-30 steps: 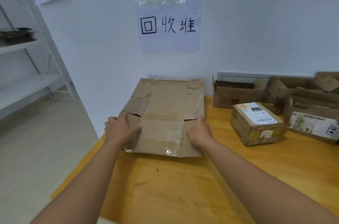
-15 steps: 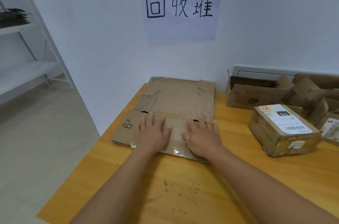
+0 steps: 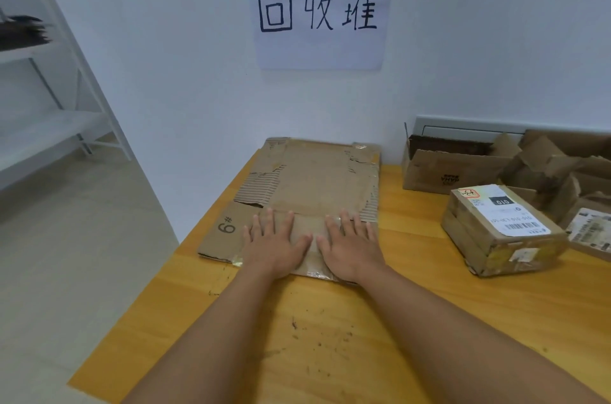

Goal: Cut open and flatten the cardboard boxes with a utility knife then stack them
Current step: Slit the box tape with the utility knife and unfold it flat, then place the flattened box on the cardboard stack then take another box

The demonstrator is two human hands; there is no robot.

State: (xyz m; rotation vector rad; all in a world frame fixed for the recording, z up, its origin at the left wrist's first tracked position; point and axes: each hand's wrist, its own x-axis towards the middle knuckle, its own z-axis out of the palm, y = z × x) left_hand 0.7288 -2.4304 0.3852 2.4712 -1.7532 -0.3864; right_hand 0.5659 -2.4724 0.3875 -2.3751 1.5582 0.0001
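Head view: both palms now lie flat on the near flap of the flattened box (image 3: 310,192); left hand (image 3: 274,246) and right hand (image 3: 350,248) side by side, fingers straight and spread, gripping nothing; a second ago the same hands held that flap by its side edges, fingers curled; half a second ago they had just come down on it, and little differs since beyond a firmer, squarer press; the side flap marked 6# (image 3: 226,225), hidden under the left hand a second ago, lies out flat toward the desk's (image 3: 297,337) left edge; the cardboard sits at the far left corner of the desk, against the wall below the paper sign (image 3: 319,10). Judgement: this box looks flattened and starts the stack; the sealed parcel (image 3: 499,228) and the open boxes (image 3: 463,165) along the far right edge look untouched; no knife visible.
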